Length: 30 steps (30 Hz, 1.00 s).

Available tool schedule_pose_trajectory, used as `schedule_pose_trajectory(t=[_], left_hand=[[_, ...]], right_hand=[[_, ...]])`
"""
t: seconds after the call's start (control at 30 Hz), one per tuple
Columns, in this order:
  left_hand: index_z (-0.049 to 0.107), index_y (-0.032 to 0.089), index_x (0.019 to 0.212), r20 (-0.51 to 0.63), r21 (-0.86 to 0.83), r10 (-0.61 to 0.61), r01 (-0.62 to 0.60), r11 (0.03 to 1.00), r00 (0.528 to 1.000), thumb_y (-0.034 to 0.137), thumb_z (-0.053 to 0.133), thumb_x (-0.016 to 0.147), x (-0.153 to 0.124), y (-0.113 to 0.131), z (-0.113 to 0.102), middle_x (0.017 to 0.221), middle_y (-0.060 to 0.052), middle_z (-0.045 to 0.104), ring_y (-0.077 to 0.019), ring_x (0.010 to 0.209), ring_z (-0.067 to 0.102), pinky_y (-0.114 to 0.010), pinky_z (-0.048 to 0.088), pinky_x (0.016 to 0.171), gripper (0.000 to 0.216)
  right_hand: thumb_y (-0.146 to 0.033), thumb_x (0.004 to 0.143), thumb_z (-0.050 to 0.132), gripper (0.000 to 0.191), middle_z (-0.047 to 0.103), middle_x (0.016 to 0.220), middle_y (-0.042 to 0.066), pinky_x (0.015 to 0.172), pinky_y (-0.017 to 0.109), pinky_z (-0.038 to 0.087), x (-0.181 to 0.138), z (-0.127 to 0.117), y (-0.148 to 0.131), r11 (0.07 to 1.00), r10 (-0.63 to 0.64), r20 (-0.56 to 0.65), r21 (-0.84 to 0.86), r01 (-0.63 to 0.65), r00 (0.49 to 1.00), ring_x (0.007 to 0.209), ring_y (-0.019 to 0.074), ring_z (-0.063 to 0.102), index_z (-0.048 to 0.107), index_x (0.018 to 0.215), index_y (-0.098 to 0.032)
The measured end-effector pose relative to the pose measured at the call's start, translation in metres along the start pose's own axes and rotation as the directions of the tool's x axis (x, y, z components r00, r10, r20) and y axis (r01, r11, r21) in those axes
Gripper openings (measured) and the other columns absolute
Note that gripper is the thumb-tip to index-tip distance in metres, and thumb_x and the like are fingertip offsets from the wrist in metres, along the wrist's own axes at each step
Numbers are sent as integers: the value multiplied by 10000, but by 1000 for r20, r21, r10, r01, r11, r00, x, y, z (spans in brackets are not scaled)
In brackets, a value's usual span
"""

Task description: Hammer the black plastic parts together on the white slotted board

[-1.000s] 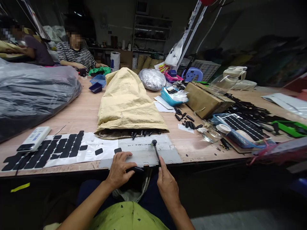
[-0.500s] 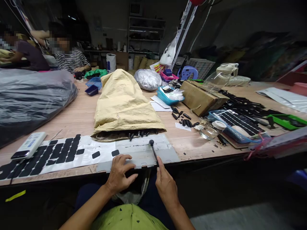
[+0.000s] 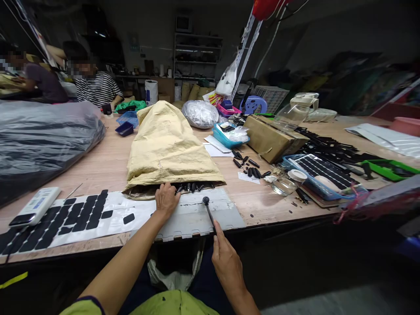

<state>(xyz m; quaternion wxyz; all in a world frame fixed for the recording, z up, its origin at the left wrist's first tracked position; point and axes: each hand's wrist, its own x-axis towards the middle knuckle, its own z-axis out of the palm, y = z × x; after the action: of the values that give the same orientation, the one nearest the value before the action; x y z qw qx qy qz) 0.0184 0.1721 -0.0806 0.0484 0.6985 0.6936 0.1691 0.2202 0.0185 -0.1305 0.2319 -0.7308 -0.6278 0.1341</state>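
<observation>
My left hand (image 3: 166,197) reaches forward to the open mouth of a tan woven sack (image 3: 167,144), its fingers curled among small black parts (image 3: 190,187) spilling from it; what they hold, if anything, is hidden. My right hand (image 3: 225,258) sits at the table's front edge, closed on a thin black tool (image 3: 208,210) with a round knob at its far end. The tool lies over a grey metal plate (image 3: 197,214). A white sheet with several black rounded pads (image 3: 75,214) lies to the left of the plate.
A white remote-like device (image 3: 34,205) and a big black plastic bag (image 3: 42,135) sit at left. A cardboard box (image 3: 272,138), blue trays, a solar panel (image 3: 324,173) and loose black parts crowd the right. Two people sit at the far left end.
My left hand has left the front edge of the grey plate and moved forward to the sack's mouth. My right hand and the tool have stayed put.
</observation>
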Motion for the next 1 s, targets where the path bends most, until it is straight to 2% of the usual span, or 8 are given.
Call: schedule_pose_trajectory(t=[0.2, 0.3, 0.4, 0.47, 0.57, 0.73, 0.87, 1.0], left_hand=[[731, 210, 857, 130, -166, 139, -116, 979, 982, 319, 682, 814, -36, -18, -13, 871, -39, 622, -217, 888, 539, -328, 415, 753, 127], [718, 214, 896, 123, -254, 190, -154, 955, 974, 278, 689, 813, -51, -17, -8, 889, -30, 632, -209, 902, 541, -331, 409, 785, 109], [711, 228, 957, 96, -310, 177, -140, 940, 980, 280, 689, 822, -56, -14, 3, 896, -24, 638, -213, 908, 543, -354, 392, 825, 146], [713, 238, 954, 97, -341, 169, -126, 932, 981, 287, 698, 815, -56, -15, 8, 886, -20, 639, -216, 911, 545, -361, 380, 834, 148], [718, 237, 923, 115, -378, 176, -121, 918, 978, 273, 712, 797, -54, -18, 10, 866, -14, 640, -213, 908, 546, -360, 368, 835, 131], [732, 238, 908, 125, -416, 160, -95, 904, 979, 266, 735, 768, -54, -21, 9, 831, -7, 646, -207, 899, 533, -358, 360, 841, 143], [742, 241, 912, 129, -428, 160, -91, 899, 979, 270, 743, 755, -55, -20, 9, 854, -11, 660, -209, 911, 530, -362, 363, 851, 160], [752, 234, 925, 136, -432, 168, -94, 897, 976, 280, 750, 750, -55, -21, 11, 857, -18, 661, -211, 912, 530, -363, 368, 850, 181]], right_hand=[[-278, 986, 302, 506, 646, 1299, 57, 757, 268, 561, 0, 1, -2, 1000, 13, 8, 13, -13, 1000, 1023, 204, 691, 405, 1482, -280], [-304, 987, 287, 511, 623, 1333, 58, 775, 290, 559, 2, -2, -4, 998, 50, 39, 24, -51, 998, 1052, 219, 682, 399, 1485, -289], [-329, 981, 285, 514, 617, 1340, 59, 802, 297, 551, 4, -8, -3, 996, 56, 73, 68, -61, 996, 1087, 226, 668, 410, 1478, -297], [-351, 978, 294, 516, 672, 1251, 70, 785, 281, 548, 5, -11, -2, 988, 59, 104, 134, -72, 993, 1025, 213, 689, 425, 1472, -280], [-390, 982, 300, 530, 742, 1014, 66, 700, 254, 545, 2, -15, -4, 962, 62, 133, 255, -95, 989, 806, 180, 708, 431, 1471, -236], [-396, 976, 340, 519, 728, 849, 44, 645, 232, 535, -11, -18, -16, 953, -63, 78, 300, 36, 995, 702, 161, 672, 468, 1448, -220], [-367, 980, 347, 497, 740, 934, 60, 715, 239, 554, -17, -20, -23, 952, -125, 54, 288, 104, 991, 819, 173, 695, 486, 1435, -223], [-338, 981, 354, 490, 683, 1224, 77, 880, 275, 551, -20, -15, -20, 945, -173, 6, 282, 164, 985, 1082, 185, 664, 470, 1444, -225]])
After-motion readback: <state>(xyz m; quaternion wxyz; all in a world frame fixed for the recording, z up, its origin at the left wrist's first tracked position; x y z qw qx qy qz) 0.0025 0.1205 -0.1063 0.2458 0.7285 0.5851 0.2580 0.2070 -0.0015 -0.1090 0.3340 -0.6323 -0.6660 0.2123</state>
